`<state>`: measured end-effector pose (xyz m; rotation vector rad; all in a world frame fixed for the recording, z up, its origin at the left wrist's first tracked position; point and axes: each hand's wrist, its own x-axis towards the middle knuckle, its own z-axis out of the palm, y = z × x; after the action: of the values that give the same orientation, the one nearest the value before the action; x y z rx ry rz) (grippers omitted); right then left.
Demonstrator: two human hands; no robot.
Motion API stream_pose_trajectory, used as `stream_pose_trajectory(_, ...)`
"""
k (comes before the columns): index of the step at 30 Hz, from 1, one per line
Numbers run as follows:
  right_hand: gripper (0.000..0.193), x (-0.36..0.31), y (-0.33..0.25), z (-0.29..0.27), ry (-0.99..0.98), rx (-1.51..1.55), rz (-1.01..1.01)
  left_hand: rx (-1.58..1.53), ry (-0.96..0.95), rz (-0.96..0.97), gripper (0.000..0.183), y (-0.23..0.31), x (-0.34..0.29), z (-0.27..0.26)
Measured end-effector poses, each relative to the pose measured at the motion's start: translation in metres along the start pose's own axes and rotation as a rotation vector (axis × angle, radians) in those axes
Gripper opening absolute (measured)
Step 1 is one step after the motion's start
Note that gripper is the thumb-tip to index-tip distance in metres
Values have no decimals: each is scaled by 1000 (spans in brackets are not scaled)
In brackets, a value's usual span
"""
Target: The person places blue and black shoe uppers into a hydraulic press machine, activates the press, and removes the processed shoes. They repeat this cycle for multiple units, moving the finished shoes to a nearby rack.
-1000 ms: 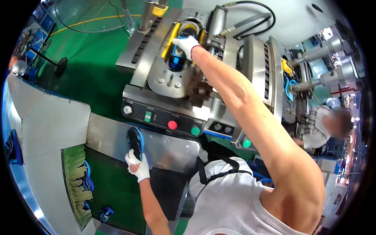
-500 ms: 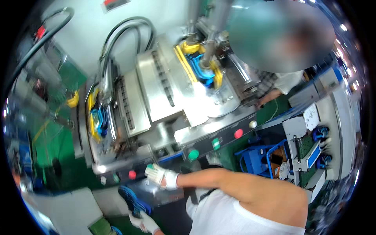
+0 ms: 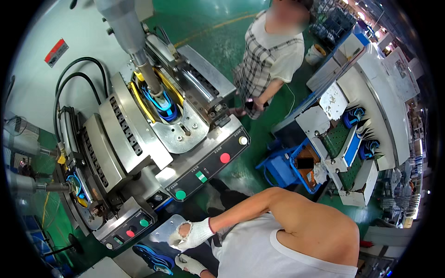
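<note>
My right hand [image 3: 193, 235], in a white glove with bare skin showing at the fingers, hangs near my body by the left control panel. Its fingers curl down and inward; whatever they pinch, if anything, is hidden. Just below is my left hand [image 3: 189, 265], also white-gloved, fingers bent toward the right hand. A dark shoe upper with blue trim [image 3: 154, 258] lies beside the left hand, at the lower edge, seemingly apart from it. Under the hands a grey metal plate [image 3: 168, 227] is partly visible. Another blue shoe upper [image 3: 162, 104] sits clamped under the machine's press.
Ahead stands the steel machine, with a right control panel [image 3: 208, 164] and a left control panel [image 3: 127, 231] bearing coloured buttons. Another person [image 3: 269, 60] stands beyond it. To the right are a blue cart [image 3: 278, 171] and a conveyor [image 3: 345, 143] carrying blue shoe pieces.
My view has swung, so the machine appears farther left. My right hand has left the left panel's red button and come close to my left hand. The left hand has come off the shoe upper.
</note>
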<state>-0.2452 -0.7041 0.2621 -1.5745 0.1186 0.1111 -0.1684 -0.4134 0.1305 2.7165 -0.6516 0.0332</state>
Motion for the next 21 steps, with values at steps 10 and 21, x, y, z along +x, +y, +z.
stream_pose_trajectory(10,38,14,34,96,216,-185,12,444,153,-70,30,-173,-66,13)
stream_pose_trajectory(21,51,-57,17,123,274,-601,385,333,128,-446,36,-313,-133,-34)
